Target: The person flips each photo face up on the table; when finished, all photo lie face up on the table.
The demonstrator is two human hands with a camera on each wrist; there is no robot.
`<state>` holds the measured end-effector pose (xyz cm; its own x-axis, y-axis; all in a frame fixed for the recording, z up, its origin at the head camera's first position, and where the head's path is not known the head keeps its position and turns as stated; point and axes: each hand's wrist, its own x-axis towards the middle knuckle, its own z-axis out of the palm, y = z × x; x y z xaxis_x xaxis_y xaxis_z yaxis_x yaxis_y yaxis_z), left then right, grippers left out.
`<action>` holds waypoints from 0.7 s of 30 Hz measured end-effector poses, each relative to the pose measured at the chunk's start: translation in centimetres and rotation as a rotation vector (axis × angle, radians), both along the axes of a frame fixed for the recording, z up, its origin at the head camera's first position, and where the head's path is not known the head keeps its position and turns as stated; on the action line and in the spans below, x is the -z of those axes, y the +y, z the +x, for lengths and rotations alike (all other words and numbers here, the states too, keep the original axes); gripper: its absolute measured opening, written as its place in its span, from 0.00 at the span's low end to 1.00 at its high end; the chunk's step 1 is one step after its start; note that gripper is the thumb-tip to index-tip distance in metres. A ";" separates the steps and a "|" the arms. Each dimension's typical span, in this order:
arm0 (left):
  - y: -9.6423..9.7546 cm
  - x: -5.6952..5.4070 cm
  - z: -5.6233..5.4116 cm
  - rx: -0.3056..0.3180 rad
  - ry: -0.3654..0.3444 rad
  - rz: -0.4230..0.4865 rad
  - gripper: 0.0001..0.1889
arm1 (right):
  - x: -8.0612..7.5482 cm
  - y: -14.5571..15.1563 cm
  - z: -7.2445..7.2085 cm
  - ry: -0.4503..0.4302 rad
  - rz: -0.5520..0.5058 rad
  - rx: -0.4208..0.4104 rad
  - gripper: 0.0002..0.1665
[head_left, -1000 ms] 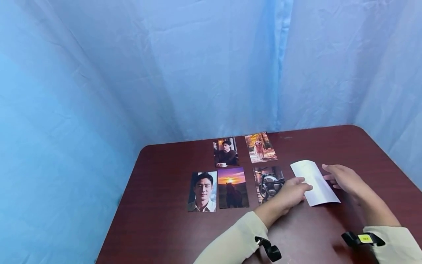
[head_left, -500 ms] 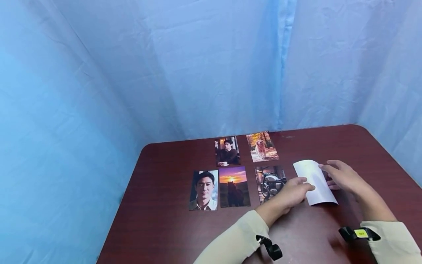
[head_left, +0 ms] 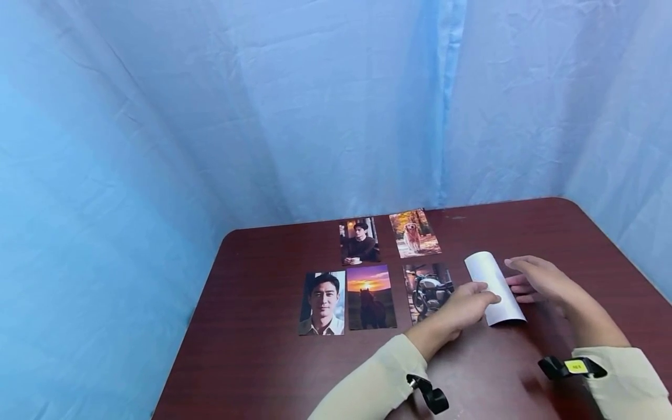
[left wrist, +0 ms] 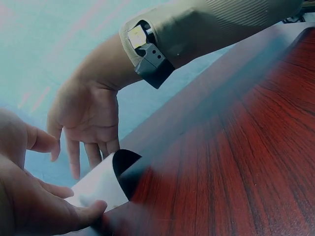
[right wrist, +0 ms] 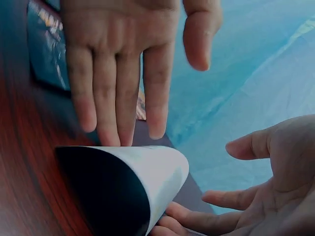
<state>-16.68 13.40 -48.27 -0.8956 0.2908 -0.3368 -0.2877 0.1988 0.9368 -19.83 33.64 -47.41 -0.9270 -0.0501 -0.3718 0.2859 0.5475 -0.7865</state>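
Note:
A white-topped card (head_left: pixel 499 286) with a dark underside arches up off the table at the right, about the size of the photos beside it. My left hand (head_left: pixel 464 306) is at its left edge, fingers straight against it. Along the opposite edge lie the extended fingers of my right hand (head_left: pixel 546 286), thumb held apart. In the right wrist view the card (right wrist: pixel 165 169) bends into a half-tube between both hands, its hollow dark side facing the camera. The left wrist view shows the arched end of the card (left wrist: pixel 101 184) between the hands.
Left of the card lie several photos: a motorcycle (head_left: pixel 417 289), a horse at sunset (head_left: pixel 373 300), a portrait (head_left: pixel 322 303), a seated person with a cup (head_left: pixel 359 242) and a dog (head_left: pixel 415 233). Blue curtains (head_left: pixel 325 116) hang behind the dark red table (head_left: pixel 247 350).
My right hand has moved left toward my left hand. The card between them has narrowed and curved up more. My left hand and the photos stay nearly in place.

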 end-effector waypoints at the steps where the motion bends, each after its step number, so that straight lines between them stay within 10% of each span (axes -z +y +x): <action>1: 0.0 0.0 0.0 -0.002 0.001 0.001 0.24 | 0.1 0.0 -0.1 -0.004 -0.018 0.001 0.48; 9: 0.0 0.5 0.1 -0.001 0.015 -0.009 0.24 | 0.8 0.6 0.5 0.037 0.064 0.035 0.45; 16: 0.0 0.3 0.0 0.018 0.038 -0.038 0.25 | 1.1 0.8 1.1 0.256 0.253 0.136 0.32; 21: 0.0 0.1 0.1 0.148 0.082 -0.147 0.26 | 0.5 0.5 1.4 0.322 0.278 0.169 0.32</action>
<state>-16.58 13.37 -48.38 -0.8728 0.3744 -0.3133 -0.1693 0.3698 0.9135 -18.42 34.11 -47.89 -0.9842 0.1725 -0.0412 0.1541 0.7169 -0.6800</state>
